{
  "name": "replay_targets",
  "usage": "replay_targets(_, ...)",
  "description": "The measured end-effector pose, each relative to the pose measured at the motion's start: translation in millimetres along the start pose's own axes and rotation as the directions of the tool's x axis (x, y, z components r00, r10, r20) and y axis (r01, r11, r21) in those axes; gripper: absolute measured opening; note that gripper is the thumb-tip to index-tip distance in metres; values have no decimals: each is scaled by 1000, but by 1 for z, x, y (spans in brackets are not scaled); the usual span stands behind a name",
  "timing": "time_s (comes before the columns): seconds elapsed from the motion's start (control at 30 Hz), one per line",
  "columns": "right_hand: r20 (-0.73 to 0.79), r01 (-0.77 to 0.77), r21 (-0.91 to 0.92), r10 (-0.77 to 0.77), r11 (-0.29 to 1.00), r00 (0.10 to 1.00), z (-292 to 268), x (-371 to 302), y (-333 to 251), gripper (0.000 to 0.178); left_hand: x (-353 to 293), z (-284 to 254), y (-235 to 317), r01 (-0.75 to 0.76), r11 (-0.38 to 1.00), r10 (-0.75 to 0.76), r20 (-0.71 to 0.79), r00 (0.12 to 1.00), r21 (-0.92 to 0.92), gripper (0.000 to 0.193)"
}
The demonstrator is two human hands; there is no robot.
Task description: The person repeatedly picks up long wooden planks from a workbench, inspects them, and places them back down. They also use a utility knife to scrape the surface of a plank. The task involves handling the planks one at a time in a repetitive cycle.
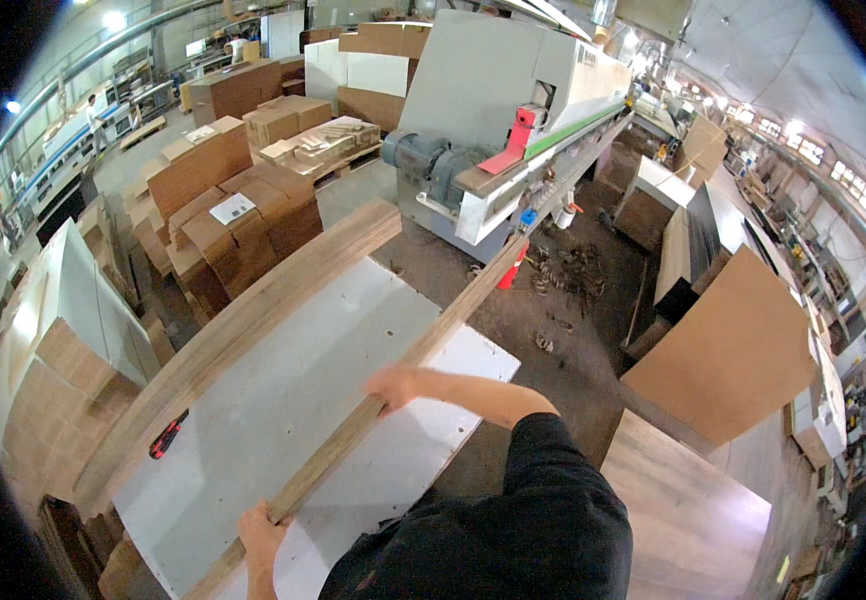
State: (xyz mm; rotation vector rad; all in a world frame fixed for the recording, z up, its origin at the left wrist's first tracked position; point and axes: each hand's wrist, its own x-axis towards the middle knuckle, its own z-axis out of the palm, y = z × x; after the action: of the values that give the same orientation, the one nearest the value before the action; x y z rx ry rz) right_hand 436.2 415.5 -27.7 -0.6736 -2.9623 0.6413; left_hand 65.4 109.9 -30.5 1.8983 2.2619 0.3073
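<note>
While it lies slantwise over the work surface, a long, narrow brown wooden strip (423, 345) is gripped at two places: its near end is clasped by the left hand (258, 535) at the lower edge of the view, and its middle stretch is closed upon by the right hand (393, 385), whose black sleeve (543, 470) is seen behind it. The strip's face is shown as plain wood grain, its far end reaching towards a large grey and white woodworking machine (513, 110). Beneath it a flat pale grey panel (283, 400) is laid, and along that panel's left edge a second, broader brown wooden board (243, 330) is set. A small red and black tool (166, 437) is seen near that board. Further left, stacks of brown wooden panels (238, 215) are ranged. Offcuts are scattered over the dark floor (563, 290) beside the machine, and a large brown sheet (733, 350) is leant at the right.
</note>
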Motion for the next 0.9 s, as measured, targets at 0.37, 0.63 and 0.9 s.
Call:
replay_targets(0.37,-41,-71,-227,63,971,997,-11,-26,48,54,8,-9,7,-73,997,74,-49,996,6,47)
replay_targets(0.63,-31,-84,-206,79,975,996,-11,-25,47,55,11,-9,6,94,995,-90,137,986,-22,48)
replay_targets(0.9,-49,-50,-224,40,973,998,-1,-22,57,55,8,0,-2,85,995,-92,135,987,59,45)
